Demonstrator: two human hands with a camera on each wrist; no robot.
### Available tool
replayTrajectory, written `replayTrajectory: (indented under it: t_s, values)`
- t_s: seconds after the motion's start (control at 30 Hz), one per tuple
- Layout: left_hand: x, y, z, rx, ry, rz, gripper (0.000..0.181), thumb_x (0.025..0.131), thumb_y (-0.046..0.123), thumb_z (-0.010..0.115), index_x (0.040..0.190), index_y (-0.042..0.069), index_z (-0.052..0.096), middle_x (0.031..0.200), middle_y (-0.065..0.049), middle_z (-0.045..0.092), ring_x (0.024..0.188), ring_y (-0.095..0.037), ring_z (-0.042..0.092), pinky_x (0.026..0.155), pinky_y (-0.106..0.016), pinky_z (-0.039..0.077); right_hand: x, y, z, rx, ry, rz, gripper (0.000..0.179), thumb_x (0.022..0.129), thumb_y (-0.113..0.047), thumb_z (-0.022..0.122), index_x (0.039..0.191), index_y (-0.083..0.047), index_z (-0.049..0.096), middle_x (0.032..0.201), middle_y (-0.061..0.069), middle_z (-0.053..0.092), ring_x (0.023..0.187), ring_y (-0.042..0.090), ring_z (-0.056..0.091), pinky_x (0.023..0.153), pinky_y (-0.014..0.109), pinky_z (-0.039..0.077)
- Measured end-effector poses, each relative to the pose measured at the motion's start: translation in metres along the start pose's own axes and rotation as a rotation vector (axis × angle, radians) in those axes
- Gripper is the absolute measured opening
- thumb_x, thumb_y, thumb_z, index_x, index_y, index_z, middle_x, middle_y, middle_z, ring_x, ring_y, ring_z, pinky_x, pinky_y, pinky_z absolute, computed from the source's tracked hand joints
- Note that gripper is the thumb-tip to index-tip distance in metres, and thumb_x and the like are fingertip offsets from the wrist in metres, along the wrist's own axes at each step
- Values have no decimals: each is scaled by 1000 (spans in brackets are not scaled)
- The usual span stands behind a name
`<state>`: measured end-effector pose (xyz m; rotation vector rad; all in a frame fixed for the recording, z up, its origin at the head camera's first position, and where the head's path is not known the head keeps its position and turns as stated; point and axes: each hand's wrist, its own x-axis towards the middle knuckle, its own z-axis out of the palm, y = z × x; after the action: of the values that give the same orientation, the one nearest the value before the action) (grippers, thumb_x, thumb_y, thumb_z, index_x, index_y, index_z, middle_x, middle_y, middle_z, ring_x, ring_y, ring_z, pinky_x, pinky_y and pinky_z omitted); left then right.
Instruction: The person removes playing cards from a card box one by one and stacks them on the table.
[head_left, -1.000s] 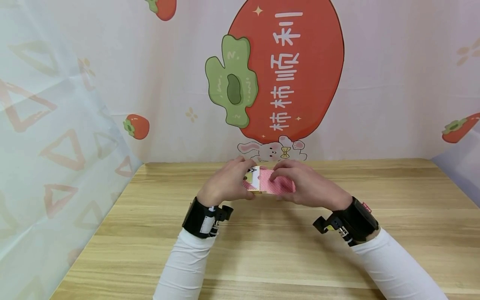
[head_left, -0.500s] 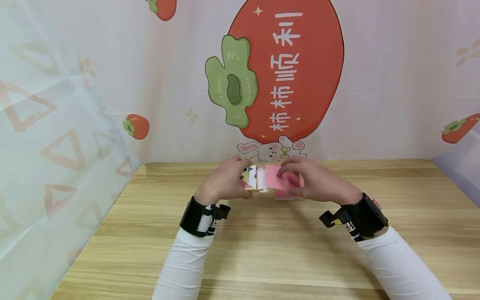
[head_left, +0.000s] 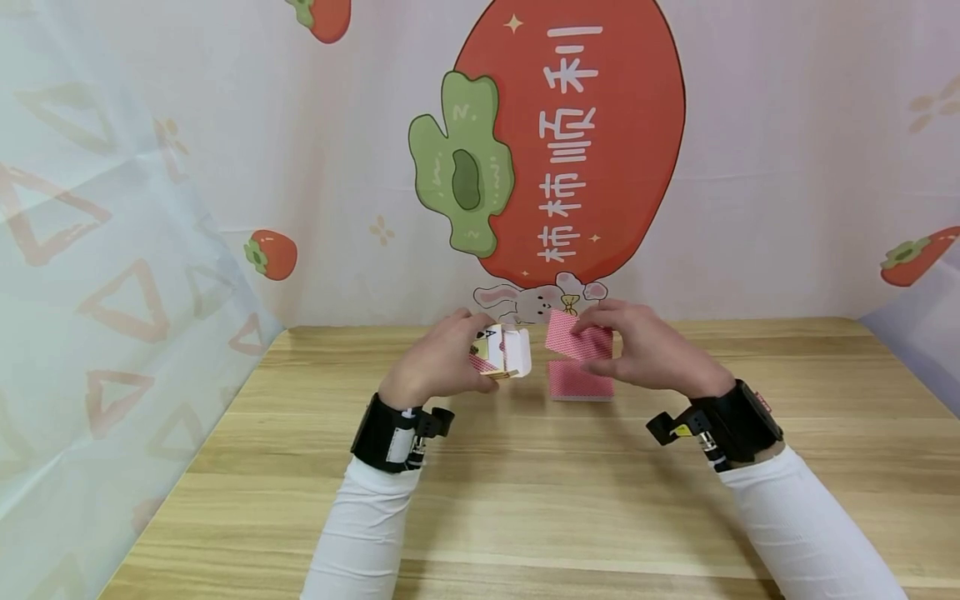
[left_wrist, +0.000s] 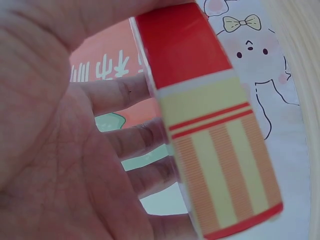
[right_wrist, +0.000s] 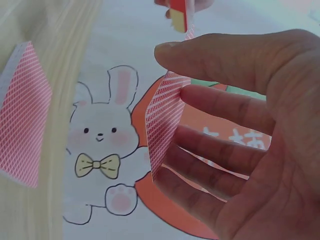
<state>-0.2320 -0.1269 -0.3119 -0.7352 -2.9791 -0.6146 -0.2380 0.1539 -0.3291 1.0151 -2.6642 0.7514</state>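
Observation:
My left hand grips a playing card box with an ace printed on its face and its white flap standing open to the right. In the left wrist view the red and cream striped side of the box faces the camera, thumb at one end, fingers behind. My right hand holds a thin red-patterned playing card, tilted, between thumb and fingertips; whether it is a single card is hard to tell. Just below it, a deck of cards lies back up on the table.
The wooden table ends at a printed cloth backdrop close behind the hands. Another cloth hangs along the left side. A black camera band sits on each wrist.
My right hand has moved right and up with the card, away from the box. The deck on the table has come into view. My left hand has shifted slightly left, exposing the flap.

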Motion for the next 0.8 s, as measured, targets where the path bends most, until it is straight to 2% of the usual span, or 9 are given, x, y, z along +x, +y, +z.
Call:
replayTrajectory:
  t_s: [0.2, 0.33, 0.8]
  values:
    - [-1, -2, -1, 5, 8, -8, 71, 59, 29, 81, 122, 15, 52, 99, 4, 47, 92, -13, 43, 74, -26, 40, 0, 9, 8, -29, -54, 19, 33, 73, -21, 74, 104, -15, 66, 109, 0, 57, 100, 19, 51, 81, 35, 43]
    - [-2, -2, -2, 3, 9, -6, 71, 59, 30, 81, 122, 15, 52, 99, 4, 47, 92, -13, 43, 74, -26, 40, 1, 14, 15, -36, -104, 55, 32, 73, -21, 74, 104, -17, 66, 110, -1, 56, 102, 18, 50, 81, 33, 43]
    - [-1, 0, -2, 7, 14, 4, 71, 58, 29, 82, 122, 14, 53, 100, 4, 48, 93, -12, 43, 75, -25, 39, 2, 23, 26, -10, -156, 116, 40, 69, -21, 77, 106, -15, 63, 104, -2, 57, 91, 18, 50, 73, 29, 44]
